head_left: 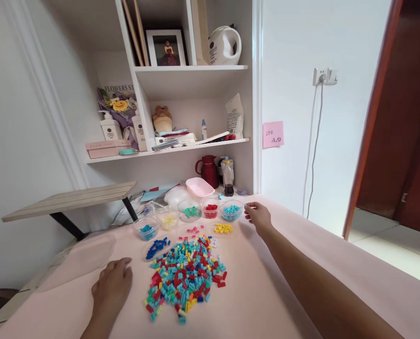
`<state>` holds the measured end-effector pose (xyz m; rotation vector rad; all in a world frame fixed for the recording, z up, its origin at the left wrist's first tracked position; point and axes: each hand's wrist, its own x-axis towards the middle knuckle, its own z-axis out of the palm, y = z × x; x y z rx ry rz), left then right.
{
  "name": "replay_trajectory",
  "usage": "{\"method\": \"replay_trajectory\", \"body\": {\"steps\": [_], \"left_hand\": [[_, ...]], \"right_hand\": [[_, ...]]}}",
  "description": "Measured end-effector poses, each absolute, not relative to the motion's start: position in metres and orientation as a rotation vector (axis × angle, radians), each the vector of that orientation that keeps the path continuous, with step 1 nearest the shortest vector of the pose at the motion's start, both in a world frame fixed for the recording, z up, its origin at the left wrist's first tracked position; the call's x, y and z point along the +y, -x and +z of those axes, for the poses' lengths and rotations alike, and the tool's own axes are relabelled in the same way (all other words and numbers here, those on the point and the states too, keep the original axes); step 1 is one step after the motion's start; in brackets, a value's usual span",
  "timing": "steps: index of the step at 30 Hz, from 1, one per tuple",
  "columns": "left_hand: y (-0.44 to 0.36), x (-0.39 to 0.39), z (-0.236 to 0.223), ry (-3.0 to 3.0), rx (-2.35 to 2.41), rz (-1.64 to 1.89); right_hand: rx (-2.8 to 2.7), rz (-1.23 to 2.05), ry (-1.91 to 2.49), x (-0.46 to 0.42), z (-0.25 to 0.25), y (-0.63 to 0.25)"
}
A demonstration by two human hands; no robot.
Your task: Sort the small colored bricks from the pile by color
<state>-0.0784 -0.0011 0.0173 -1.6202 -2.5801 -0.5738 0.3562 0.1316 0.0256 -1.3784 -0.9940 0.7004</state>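
A loose heap of small building bricks [186, 270] in turquoise, red, yellow and other colours lies on the pink tabletop. To its left my left hand [112, 282] rests on the table, loosely curved, with nothing visible in it. My right hand [257, 215] is beside the clear tub of light-blue bricks [231, 210], its fingertips pinched close to the rim; whatever they hold is too small to make out. Other clear containers hold red bricks [210, 208], green bricks [190, 212], pale yellow bricks [168, 221], blue bricks [146, 230], dark blue bricks [157, 247], pink bricks [193, 230] and yellow bricks [224, 228].
A pink basin [199, 187], a red jug [209, 170] and a bottle of dark liquid [228, 179] stand behind the tubs. At left are a clear lid [86, 256] and a small raised wooden stand [71, 200]. Shelves [192, 69] rise above the back edge.
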Motion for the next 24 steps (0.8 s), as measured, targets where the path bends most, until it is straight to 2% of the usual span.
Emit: {"method": "replay_trajectory", "body": {"steps": [7,13,15,18,24], "left_hand": [[0.076,-0.003,0.016,1.611,-2.559,-0.573],[0.078,-0.003,0.013,1.63,-2.571,-0.584],[0.078,-0.003,0.013,1.638,-2.567,-0.591],[0.078,-0.002,0.013,1.637,-2.566,-0.583],[0.078,-0.001,0.014,1.633,-2.572,-0.558]], "right_hand": [[-1.06,0.745,1.307,0.148,0.052,-0.344],[-1.07,0.883,1.231,0.116,0.058,-0.333],[-1.179,1.013,1.188,0.098,0.054,-0.325],[-1.622,1.381,1.107,0.072,0.042,-0.315],[-1.92,1.399,1.1,0.051,0.03,-0.306]]}}
